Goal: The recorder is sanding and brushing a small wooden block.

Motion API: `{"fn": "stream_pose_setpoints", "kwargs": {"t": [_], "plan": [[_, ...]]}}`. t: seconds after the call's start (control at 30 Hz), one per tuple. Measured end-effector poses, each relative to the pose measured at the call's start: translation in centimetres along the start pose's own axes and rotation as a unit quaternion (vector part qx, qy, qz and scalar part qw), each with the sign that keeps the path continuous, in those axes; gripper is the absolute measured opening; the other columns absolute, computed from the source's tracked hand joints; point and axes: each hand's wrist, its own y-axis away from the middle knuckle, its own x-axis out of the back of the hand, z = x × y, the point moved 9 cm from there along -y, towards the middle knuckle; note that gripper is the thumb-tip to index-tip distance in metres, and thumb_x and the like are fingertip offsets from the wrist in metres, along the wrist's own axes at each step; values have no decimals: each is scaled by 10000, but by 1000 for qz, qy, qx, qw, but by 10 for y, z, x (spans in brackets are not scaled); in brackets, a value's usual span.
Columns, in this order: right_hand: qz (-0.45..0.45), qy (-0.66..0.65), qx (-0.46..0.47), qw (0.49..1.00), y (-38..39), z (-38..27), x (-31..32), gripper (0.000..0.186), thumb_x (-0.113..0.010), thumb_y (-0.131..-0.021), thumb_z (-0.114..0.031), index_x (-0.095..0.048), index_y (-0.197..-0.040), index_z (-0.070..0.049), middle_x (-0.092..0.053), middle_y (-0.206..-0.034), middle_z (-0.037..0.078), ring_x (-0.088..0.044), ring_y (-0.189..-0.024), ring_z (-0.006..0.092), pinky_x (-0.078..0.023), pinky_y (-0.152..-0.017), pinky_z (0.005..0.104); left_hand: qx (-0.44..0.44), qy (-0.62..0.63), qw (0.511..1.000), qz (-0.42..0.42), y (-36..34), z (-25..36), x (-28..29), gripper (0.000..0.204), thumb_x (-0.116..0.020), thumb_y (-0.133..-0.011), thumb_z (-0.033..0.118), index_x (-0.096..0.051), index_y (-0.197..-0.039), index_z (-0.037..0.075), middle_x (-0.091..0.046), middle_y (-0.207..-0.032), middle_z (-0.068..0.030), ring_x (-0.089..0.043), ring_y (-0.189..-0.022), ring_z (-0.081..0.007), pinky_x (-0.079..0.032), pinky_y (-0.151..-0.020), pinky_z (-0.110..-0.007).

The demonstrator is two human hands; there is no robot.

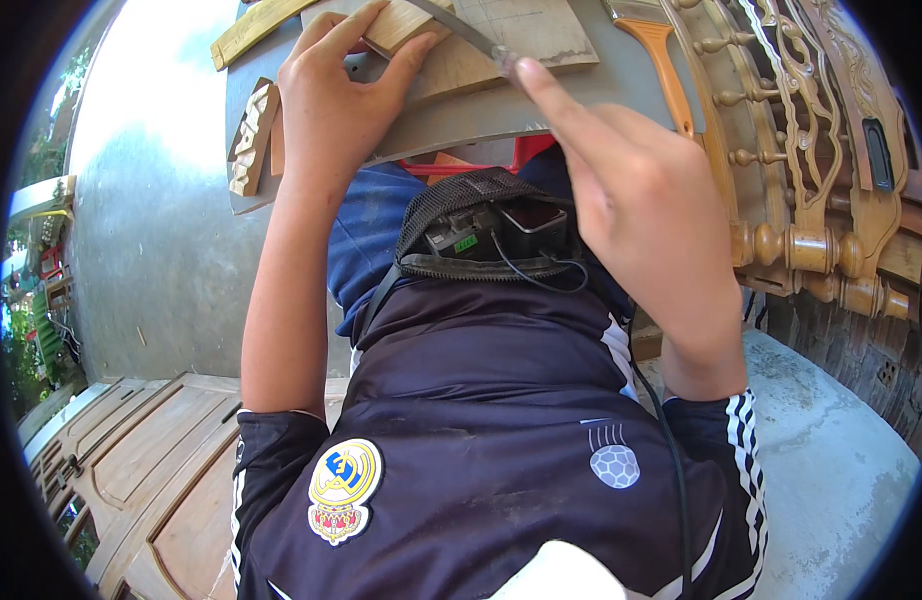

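Note:
My left hand (333,95) grips a small light wooden block (401,25) at the top of the view, over a larger flat board (536,35) on a grey work surface (446,120). My right hand (626,190) holds a long, narrow grey metal tool (471,35), like a file or blade, with the index finger along its near end. The tool's strip reaches up-left across the small block; whether it touches it I cannot tell. A carved wooden piece (249,135) lies left of my left hand. An orange-handled paintbrush (661,70) lies right of the board.
Carved wooden furniture parts (811,200) stand at the right. A yellowish plank (246,35) lies at the upper left, wooden panels (161,480) at the lower left. A black mesh bag with electronic devices and cables (451,220) rests at my waist. A red plastic object (521,150) shows beneath the work surface.

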Motion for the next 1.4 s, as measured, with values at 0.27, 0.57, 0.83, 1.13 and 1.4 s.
{"fn": "stream_pose_setpoints", "kwargs": {"t": [0.27,0.57,0.83,1.13,1.4], "plan": [[11,7,0,1000,25,-3,35,583,-663,-865,57,-614,-1401,-164,-606,-729,148,-567,-612,316,-460,-600,421,55,69,995,-41,2,-9,0,469,-823,-845,211,-686,-1206,-55,-670,-1009,-132,-649,-829,-195,-532,-705,-312],[3,-24,13,1000,-15,11,-13,563,-637,-858,43,-617,-1387,-149,-631,-773,177,-599,-682,387,-473,-670,466,3,22,1000,-6,0,-6,-2,522,-833,-811,335,-721,-1194,-2,-725,-972,-111,-684,-874,-198,-520,-789,-318],[-30,2,-46,999,34,11,50,533,-651,-872,74,-660,-1354,-153,-668,-783,160,-611,-623,275,-497,-617,360,44,46,998,-21,2,-15,-4,473,-824,-844,203,-683,-1215,-54,-663,-1011,-124,-648,-817,-192,-538,-692,-307],[27,-35,44,998,-30,15,-21,495,-627,-875,17,-645,-1345,-137,-627,-764,202,-608,-672,386,-459,-656,481,19,9,1000,4,-3,-13,-2,535,-841,-805,350,-724,-1194,3,-725,-938,-113,-691,-860,-203,-527,-777,-318],[-36,4,-28,999,29,10,48,571,-652,-850,101,-661,-1353,-168,-645,-757,149,-588,-610,285,-487,-610,359,85,48,995,-33,-5,-10,-1,477,-818,-853,208,-678,-1230,-49,-659,-1032,-120,-659,-829,-195,-555,-699,-295]]}}
